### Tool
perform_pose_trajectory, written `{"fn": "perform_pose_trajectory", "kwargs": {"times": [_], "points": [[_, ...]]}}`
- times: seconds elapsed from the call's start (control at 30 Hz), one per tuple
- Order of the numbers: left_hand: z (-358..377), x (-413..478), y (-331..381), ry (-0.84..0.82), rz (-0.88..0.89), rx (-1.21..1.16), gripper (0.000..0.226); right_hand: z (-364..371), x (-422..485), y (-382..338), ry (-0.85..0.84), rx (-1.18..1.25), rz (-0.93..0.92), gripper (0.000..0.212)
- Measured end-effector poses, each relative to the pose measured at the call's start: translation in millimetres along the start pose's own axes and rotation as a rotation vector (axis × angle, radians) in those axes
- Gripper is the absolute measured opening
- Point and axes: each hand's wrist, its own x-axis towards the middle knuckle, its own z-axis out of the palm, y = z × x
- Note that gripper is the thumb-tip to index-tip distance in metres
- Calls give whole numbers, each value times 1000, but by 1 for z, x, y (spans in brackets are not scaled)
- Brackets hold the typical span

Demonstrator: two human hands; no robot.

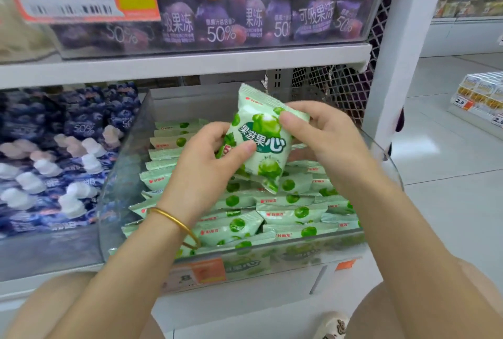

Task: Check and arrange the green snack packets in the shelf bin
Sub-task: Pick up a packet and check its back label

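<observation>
Left grip [215, 154] and right grip [325, 131] pinch a green snack packet [262, 138] over the shelf bin [122, 175]; turn it gently, then lay it flat.

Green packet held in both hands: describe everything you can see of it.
The held packet is a glossy pale-green pillow pouch with serrated end seals, printed with green fruit, white lettering and a small red logo. It looks sealed and puffed, roughly upright, tilted, held above the stacked packets in the clear bin. The left hand pinches its lower left side, the right hand its upper right side. Its back is hidden.
</observation>
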Motion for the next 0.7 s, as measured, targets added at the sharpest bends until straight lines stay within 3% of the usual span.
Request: {"fn": "perform_pose_trajectory", "kwargs": {"times": [0.1,0.23,0.33,0.4,0.47,0.53,0.6,0.7], "points": [[-1,-5,-1,47,35,46,33,3,0,6,41,93,84,7],[-4,-14,-3,174,329,528,43,10,5,9,175,118,108,11],[-4,-15,-9,86,352,704,60,21,2,13,124,258,159,18],[-6,-13,-13,61,377,711,55,24,1,12,37,358,180,20],[-12,-10,-11,94,368,625,35,25,1,10,-28,403,183,31],[-18,-8,-7,135,265,419,22,25,0,10,12,315,177,36],[-23,-7,-2,114,84,112,21,24,0,13,83,154,133,29],[-24,-8,1,-12,-108,-229,26,26,1,16,50,106,126,32]]}}
